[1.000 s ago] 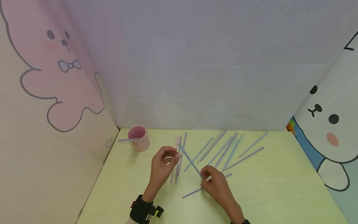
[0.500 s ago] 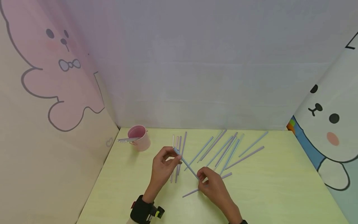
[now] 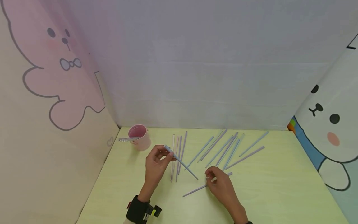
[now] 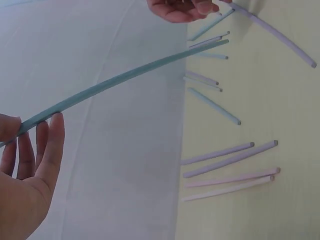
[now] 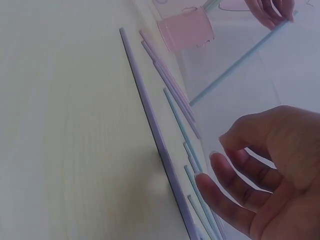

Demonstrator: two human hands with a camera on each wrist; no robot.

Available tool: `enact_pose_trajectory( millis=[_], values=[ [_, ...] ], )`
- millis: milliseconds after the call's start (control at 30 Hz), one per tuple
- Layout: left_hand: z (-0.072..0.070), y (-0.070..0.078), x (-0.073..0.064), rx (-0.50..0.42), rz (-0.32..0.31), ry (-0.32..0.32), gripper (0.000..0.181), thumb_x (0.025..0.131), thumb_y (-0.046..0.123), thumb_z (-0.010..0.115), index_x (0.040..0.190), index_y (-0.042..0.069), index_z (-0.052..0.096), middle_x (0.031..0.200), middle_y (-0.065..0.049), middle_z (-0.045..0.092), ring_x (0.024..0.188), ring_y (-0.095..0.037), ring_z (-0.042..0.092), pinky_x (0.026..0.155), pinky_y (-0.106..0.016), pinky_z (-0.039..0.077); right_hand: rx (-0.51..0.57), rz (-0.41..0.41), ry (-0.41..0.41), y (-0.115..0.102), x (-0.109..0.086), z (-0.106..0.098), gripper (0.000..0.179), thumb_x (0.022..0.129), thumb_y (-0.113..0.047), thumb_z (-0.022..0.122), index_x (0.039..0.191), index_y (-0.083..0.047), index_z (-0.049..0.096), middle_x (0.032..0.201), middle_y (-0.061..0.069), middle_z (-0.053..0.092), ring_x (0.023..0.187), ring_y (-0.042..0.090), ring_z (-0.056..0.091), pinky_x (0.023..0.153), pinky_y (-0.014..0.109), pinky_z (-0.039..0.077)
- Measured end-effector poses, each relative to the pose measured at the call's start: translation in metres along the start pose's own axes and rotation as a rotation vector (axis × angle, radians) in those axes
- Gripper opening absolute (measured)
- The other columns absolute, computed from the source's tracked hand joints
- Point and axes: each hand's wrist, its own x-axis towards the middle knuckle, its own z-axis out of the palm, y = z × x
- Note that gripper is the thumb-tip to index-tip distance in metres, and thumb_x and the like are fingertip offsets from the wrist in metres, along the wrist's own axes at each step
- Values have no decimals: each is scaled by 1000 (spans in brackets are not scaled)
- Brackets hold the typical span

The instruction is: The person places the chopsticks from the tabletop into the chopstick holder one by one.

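Note:
A slim pale-blue straw (image 3: 181, 163) hangs above the table, slanting down to the right. My left hand (image 3: 156, 166) pinches it near its upper end between thumb and fingers; the left wrist view shows the grip on the blue straw (image 4: 125, 76). My right hand (image 3: 221, 183) is apart from that straw, and its fingers are loosely bent around nothing, as the right hand (image 5: 280, 165) in its own wrist view confirms. Below the right hand lies a purple straw (image 3: 194, 190), partly hidden by it.
A pink bucket (image 3: 143, 143) stands at the back left, with several straws (image 3: 130, 139) poking out of it sideways. Several purple, pink and white straws lie side by side behind the left hand. More blue and purple straws (image 3: 251, 157) are scattered at the back right.
The right hand held the blue straw's lower end, and the left hand took hold of its upper end. The right hand has let go; the left has moved left with the straw.

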Motion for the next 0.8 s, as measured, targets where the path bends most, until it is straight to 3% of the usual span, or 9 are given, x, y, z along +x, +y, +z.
enact_pose_trajectory(
  millis=[233,500,800],
  values=[
    [-18,8,7,56,43,65,26,85,-18,64,108,-15,53,96,-19,60,80,-23,68,69,-46,61,-62,69,0,14,-6,-9,20,78,0,70,93,-13,68,80,-9,63,69,8,61,59,29,59],
    [-42,25,22,44,129,165,25,84,-24,60,106,-23,50,95,-17,61,81,-22,68,70,-43,61,-118,106,-20,21,-9,-6,17,81,-3,69,93,-15,70,80,-10,63,69,6,61,58,25,58],
    [-73,55,37,-14,237,306,26,81,-29,59,105,-25,50,94,-19,61,82,-26,65,69,-37,63,-187,97,42,25,-11,-10,19,78,-1,71,91,-15,70,80,-6,66,69,8,63,58,28,58]
  ],
)
